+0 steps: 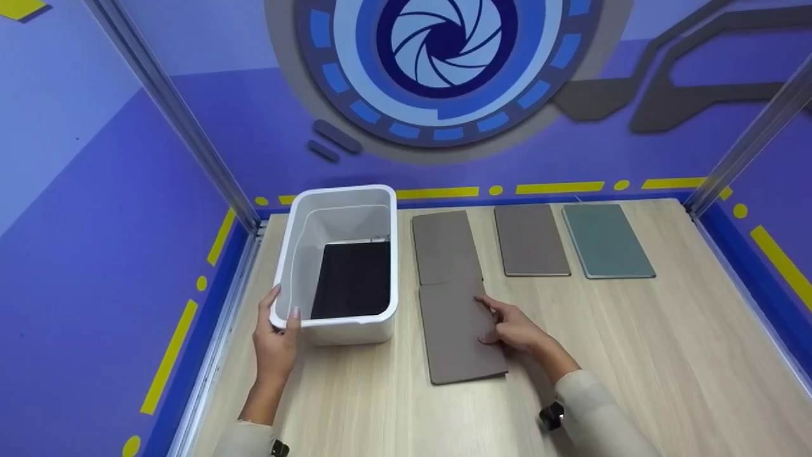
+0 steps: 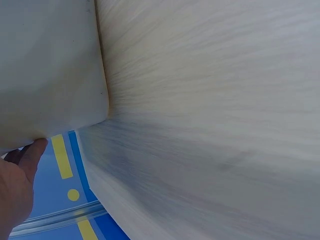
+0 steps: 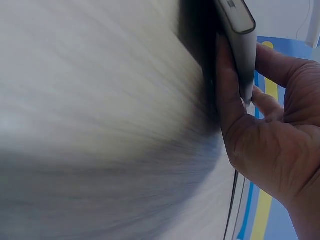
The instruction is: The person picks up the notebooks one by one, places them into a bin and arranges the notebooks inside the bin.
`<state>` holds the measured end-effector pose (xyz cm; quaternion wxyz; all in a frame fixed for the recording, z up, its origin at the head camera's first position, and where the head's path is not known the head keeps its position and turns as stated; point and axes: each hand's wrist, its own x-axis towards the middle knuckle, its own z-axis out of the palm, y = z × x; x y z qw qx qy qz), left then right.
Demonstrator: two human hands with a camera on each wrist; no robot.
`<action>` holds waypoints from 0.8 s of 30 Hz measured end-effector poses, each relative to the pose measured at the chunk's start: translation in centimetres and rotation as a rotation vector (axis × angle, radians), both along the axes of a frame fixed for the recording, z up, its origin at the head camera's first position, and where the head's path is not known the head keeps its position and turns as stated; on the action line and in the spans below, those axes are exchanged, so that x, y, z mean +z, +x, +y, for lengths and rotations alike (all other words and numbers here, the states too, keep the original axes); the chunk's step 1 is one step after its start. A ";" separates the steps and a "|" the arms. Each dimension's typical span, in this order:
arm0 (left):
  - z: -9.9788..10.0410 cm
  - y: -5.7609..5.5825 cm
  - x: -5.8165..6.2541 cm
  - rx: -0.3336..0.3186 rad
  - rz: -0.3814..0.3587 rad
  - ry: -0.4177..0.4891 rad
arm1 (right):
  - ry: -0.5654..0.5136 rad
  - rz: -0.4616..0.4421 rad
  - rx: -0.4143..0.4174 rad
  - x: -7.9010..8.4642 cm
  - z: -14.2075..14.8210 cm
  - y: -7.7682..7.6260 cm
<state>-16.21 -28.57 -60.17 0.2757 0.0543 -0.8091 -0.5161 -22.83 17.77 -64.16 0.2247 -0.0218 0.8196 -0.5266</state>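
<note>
At the near left corner of a white plastic bin [image 1: 339, 333], my left hand [image 1: 276, 343] grips the rim, with fingers along the left side and the thumb at the front. In the left wrist view the fingers [image 2: 37, 152] touch the bin's outer wall. A black notebook [image 1: 352, 279] lies inside the bin. My right hand [image 1: 520, 330] holds a taupe notebook [image 1: 453, 333] by its right edge. The right wrist view shows that notebook's edge [image 3: 245, 55] between thumb and fingers, tilted off the table. Its far end overlaps or meets another taupe notebook [image 1: 446, 247].
Further right on the wooden table [image 1: 634, 355] lie a third taupe notebook [image 1: 531, 240] and a green notebook [image 1: 608, 241]. Blue-purple panels with yellow marks enclose the back and both sides. Metal posts [image 1: 184, 114] stand at the rear corners.
</note>
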 end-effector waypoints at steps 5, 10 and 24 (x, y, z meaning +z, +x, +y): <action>0.0 -0.1 -0.3 0.012 0.021 -0.013 | -0.005 0.002 -0.007 0.1 -0.1 0.0; -0.2 -0.3 -0.4 0.016 0.020 -0.006 | 0.000 0.002 0.001 0.0 0.0 -0.1; -0.2 0.0 -0.1 0.002 0.019 -0.009 | -0.030 -0.012 0.006 -0.2 0.5 -0.1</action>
